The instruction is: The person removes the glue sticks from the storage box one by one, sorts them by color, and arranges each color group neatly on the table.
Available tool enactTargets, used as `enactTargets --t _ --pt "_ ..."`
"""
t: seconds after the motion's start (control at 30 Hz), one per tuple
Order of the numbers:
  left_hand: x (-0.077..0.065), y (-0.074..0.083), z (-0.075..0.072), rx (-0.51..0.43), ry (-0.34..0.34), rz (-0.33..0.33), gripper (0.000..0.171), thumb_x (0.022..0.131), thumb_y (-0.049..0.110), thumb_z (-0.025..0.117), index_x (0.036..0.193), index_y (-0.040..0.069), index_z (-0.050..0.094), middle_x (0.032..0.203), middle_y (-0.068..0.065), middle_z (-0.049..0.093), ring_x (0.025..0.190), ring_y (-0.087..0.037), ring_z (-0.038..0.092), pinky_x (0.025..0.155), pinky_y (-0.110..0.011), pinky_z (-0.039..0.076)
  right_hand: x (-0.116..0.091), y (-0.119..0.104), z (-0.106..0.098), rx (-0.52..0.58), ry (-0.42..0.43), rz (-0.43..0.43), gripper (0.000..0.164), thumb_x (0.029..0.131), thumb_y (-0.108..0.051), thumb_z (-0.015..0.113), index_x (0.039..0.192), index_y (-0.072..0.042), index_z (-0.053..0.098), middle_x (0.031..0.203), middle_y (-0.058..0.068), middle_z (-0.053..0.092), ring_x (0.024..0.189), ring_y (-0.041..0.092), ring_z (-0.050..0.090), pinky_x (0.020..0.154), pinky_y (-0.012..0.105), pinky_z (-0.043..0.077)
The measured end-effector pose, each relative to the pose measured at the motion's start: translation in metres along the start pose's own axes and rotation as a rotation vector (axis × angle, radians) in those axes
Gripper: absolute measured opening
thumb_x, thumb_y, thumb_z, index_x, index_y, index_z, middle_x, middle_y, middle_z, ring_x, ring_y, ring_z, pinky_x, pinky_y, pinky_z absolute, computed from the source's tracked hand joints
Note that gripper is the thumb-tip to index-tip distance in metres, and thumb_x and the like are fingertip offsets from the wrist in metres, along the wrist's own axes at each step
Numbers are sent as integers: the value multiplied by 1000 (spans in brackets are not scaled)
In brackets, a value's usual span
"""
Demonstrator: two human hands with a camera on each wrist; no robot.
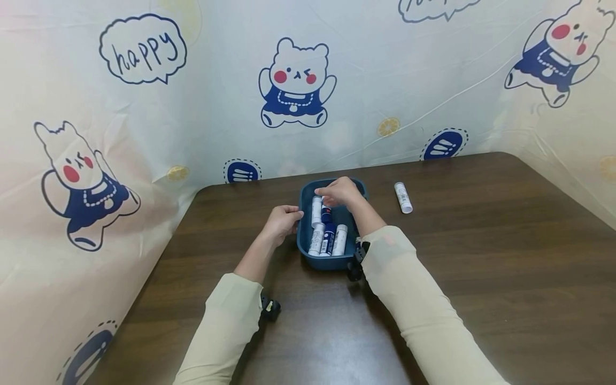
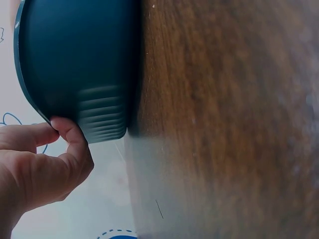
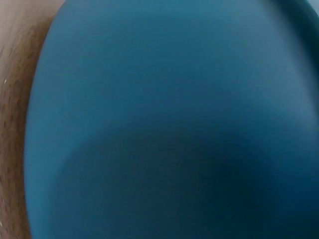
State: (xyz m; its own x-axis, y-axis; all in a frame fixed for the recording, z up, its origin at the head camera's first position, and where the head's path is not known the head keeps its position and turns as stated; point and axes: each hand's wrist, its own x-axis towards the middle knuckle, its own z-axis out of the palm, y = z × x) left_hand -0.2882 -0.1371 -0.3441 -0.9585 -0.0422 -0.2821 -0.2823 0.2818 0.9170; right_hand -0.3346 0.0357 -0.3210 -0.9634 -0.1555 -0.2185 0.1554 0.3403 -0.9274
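Note:
A dark teal plastic bin stands on the table with several small cylindrical tubes inside. My left hand pinches its left rim between thumb and fingers, as the left wrist view shows up close at the bin's edge. Over the far part of the bin, my right hand reaches in with bent fingers and holds the upper end of a blue-and-white tube. Right beside those fingers is a white tube. Nearer me in the bin lie a white tube, a dark blue tube and another white one.
One white tube lies on the wooden table, right of the bin. Behind the table hangs a pale printed curtain with bear drawings. The right wrist view is filled mostly by the bin's blue wall.

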Motion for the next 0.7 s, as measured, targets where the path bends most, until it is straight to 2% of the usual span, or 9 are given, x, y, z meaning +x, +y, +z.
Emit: enactTargets --t 0.27,0.43,0.7 --pt "-1 0 0 -3 -3 6 32 95 13 52 124 0 51 118 -18 53 97 -28 55 85 -36 48 8 -3 7 -22 20 83 47 85 -23 68 118 8 52 104 20 61 91 28 64 82 34 50" --pt "-1 0 0 -2 -2 6 32 95 13 52 124 0 51 118 -17 53 97 -28 54 86 -36 47 13 -3 10 -56 22 107 49 86 -21 67 121 8 50 102 18 61 89 26 65 76 30 52" --pt "-2 0 -1 2 -8 -3 33 95 14 52 125 1 51 118 -16 53 97 -27 54 87 -36 47 16 -7 13 -110 45 125 47 87 -21 66 121 6 50 97 17 61 85 25 65 74 29 52"
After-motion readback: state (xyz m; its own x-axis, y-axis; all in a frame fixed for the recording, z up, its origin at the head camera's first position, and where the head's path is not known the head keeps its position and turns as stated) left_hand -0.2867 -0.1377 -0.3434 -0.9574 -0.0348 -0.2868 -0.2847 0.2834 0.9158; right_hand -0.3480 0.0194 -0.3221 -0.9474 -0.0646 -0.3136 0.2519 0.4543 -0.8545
